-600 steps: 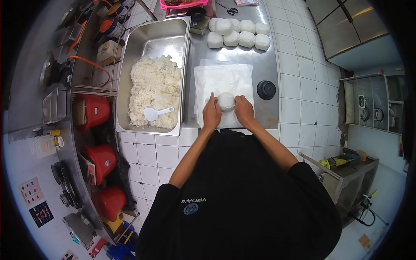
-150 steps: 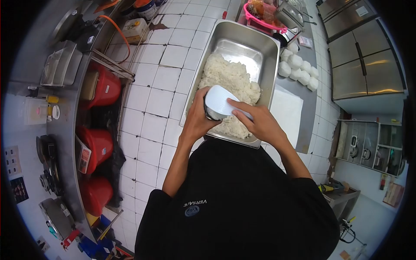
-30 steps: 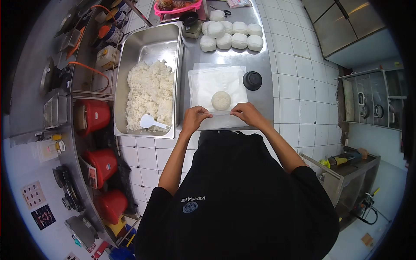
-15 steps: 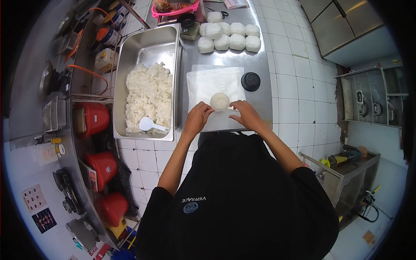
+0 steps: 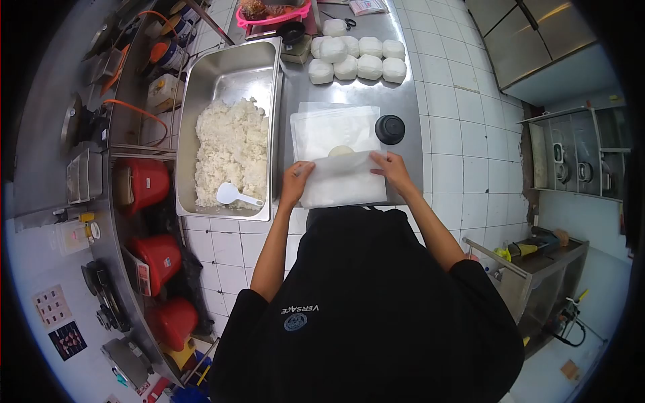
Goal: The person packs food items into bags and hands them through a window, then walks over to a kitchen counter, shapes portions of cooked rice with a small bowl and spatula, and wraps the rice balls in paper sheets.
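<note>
A round mound of rice (image 5: pixel 340 151) sits on a stack of white paper sheets (image 5: pixel 322 127) on the steel table. The near edge of the top wrapping paper (image 5: pixel 340 163) is lifted and partly covers the rice. My left hand (image 5: pixel 296 181) pinches that paper at its left corner. At the right corner, my right hand (image 5: pixel 394 169) has it between thumb and fingers. A dark bowl-shaped mold (image 5: pixel 390 129) stands just right of the sheets. Several paper-wrapped rice portions (image 5: pixel 369 66) are grouped farther back.
Left of the sheets is a deep steel pan (image 5: pixel 275 101) with loose cooked rice (image 5: pixel 232 148) and a white rice paddle (image 5: pixel 235 195). A pink basket (image 5: pixel 275 17), a small black bowl (image 5: pixel 290 31) and scissors (image 5: pixel 348 23) lie at the table's far end.
Both hands have raised the paper's near edge and folded it away from me over the rice, which was fully visible before. The hands have moved slightly farther apart.
</note>
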`<state>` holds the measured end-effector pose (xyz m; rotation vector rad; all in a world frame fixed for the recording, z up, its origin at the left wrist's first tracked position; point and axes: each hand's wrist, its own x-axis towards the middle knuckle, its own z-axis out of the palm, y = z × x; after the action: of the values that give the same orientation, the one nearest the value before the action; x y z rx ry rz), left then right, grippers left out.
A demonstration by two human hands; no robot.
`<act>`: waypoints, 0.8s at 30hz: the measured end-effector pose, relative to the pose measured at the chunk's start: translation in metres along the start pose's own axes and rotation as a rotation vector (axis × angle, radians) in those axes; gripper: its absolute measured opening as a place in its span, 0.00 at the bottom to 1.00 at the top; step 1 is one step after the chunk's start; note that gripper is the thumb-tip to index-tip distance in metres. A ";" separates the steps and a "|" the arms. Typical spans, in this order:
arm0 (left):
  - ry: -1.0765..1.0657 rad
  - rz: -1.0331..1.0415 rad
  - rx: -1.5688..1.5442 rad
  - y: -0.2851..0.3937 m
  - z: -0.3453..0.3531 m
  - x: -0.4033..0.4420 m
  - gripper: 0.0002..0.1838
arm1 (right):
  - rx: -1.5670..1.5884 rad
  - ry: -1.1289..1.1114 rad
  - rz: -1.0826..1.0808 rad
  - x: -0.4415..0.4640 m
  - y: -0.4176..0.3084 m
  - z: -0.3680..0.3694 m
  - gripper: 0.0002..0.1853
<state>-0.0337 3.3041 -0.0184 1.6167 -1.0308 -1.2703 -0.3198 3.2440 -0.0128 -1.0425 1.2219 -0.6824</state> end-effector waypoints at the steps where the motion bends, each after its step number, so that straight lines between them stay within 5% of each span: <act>1: 0.005 0.008 0.001 -0.016 0.000 0.011 0.16 | 0.134 0.060 0.094 0.006 -0.002 0.007 0.17; 3: 0.128 0.016 0.140 -0.049 0.004 0.025 0.14 | 0.268 0.122 0.193 0.015 0.003 0.011 0.19; 7: 0.340 0.221 0.408 -0.005 0.028 0.004 0.11 | 0.115 0.250 0.198 0.026 0.028 0.017 0.21; 9: 0.520 0.639 0.829 0.030 0.048 -0.009 0.12 | 0.067 0.318 0.150 0.032 0.035 0.018 0.22; 12: 0.124 0.754 0.847 0.026 0.064 -0.010 0.13 | -0.354 0.361 0.018 0.034 0.035 0.018 0.20; 18: 0.141 0.757 0.880 0.018 0.069 -0.003 0.11 | 0.166 0.478 -0.151 0.045 -0.006 0.035 0.26; 24: 0.167 0.745 0.888 0.017 0.073 -0.001 0.11 | -0.511 0.515 0.106 0.053 0.001 0.032 0.40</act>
<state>-0.1072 3.2916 -0.0132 1.6128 -1.9981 -0.1468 -0.2764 3.2066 -0.0354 -1.2457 1.9560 -0.5849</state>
